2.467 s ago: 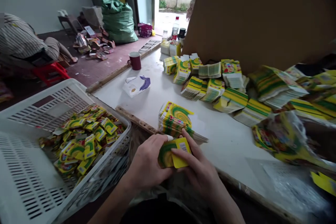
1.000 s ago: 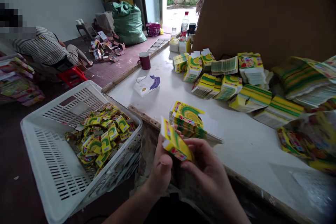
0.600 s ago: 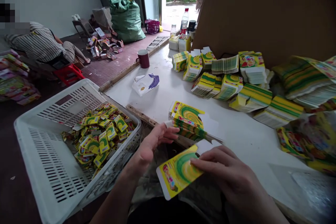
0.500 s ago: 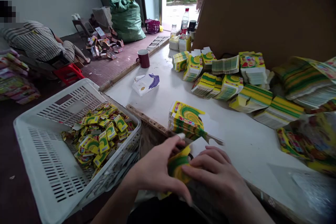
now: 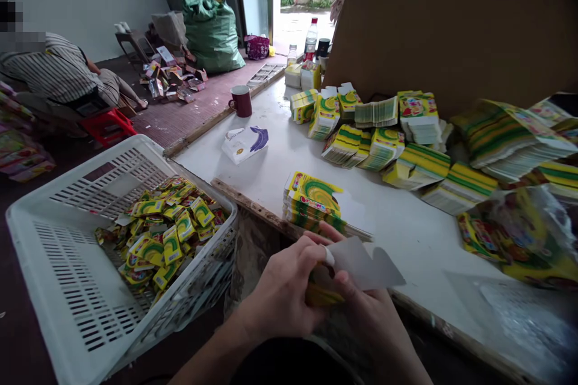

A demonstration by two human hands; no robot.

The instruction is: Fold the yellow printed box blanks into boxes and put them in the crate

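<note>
Both hands are closed on one small yellow cardboard box (image 5: 368, 264), whose pale unprinted flap stands out to the right. My left hand (image 5: 284, 289) grips its left side, with a white covering on one fingertip. My right hand (image 5: 370, 313) holds it from below and the right, thumb against the card. The fingers hide much of the printed body. Just beyond the hands, a stack of flat yellow-and-green printed cartons (image 5: 313, 195) lies at the edge of the white table (image 5: 406, 252).
A white plastic crate (image 5: 67, 277) at left holds many small yellow boxes (image 5: 171, 243). More carton stacks (image 5: 383, 147) line the table's back right, near plastic bags (image 5: 533, 240). A maroon mug (image 5: 241, 101) and a white-purple packet (image 5: 246, 143) stand farther left. A person (image 5: 58, 69) sits beyond.
The box has turned so its pale flap now faces up and right. My left fingers have curled in around it, and my right hand has shifted underneath. The view has swung slightly right.
</note>
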